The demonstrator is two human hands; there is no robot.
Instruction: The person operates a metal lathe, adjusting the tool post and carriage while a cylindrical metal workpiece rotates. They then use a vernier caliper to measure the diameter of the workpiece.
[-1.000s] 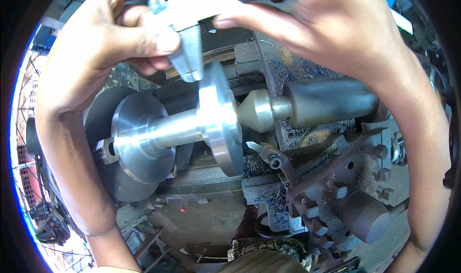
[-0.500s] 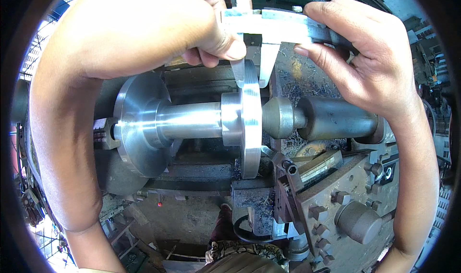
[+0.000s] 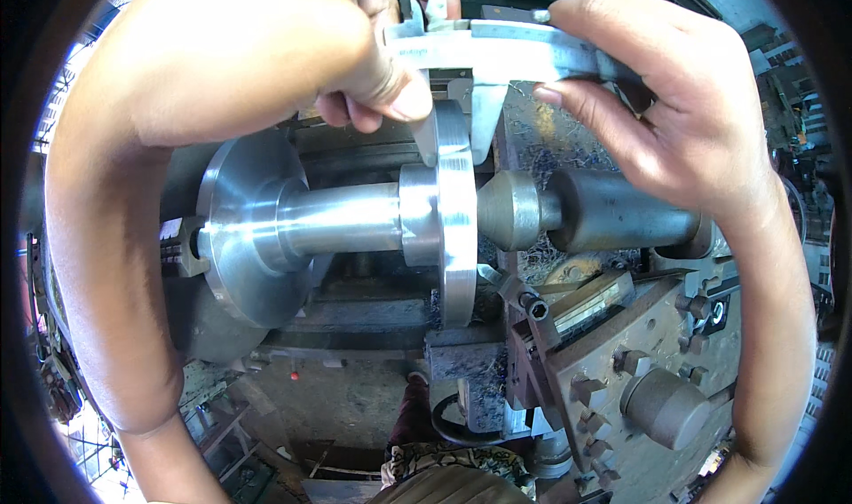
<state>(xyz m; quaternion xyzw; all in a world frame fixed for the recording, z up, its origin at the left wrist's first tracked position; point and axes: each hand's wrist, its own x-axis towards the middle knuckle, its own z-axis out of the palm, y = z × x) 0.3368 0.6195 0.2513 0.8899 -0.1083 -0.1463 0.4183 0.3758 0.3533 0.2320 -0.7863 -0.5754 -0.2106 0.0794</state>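
Observation:
A shiny turned steel workpiece (image 3: 337, 220) with a flange at each end sits in a lathe, held by the chuck on the left and a tailstock centre (image 3: 510, 209) on the right. A steel vernier caliper (image 3: 493, 56) lies across the top of the right flange (image 3: 454, 220), its two jaws on either side of the flange's rim. My left hand (image 3: 266, 51) grips the caliper's left end with the thumb by the fixed jaw. My right hand (image 3: 674, 105) holds the caliper's beam, thumb under it.
The dark tailstock barrel (image 3: 621, 211) runs off to the right. Below it stands the tool post (image 3: 621, 362) with a cutting tool (image 3: 524, 300) pointing at the flange. Metal chips lie on the lathe bed (image 3: 373, 318). A foot in a patterned shoe (image 3: 426, 460) shows at the bottom.
The caliper has come down from above the flange and its jaws now straddle the right flange's rim. Both hands followed it lower and closer together.

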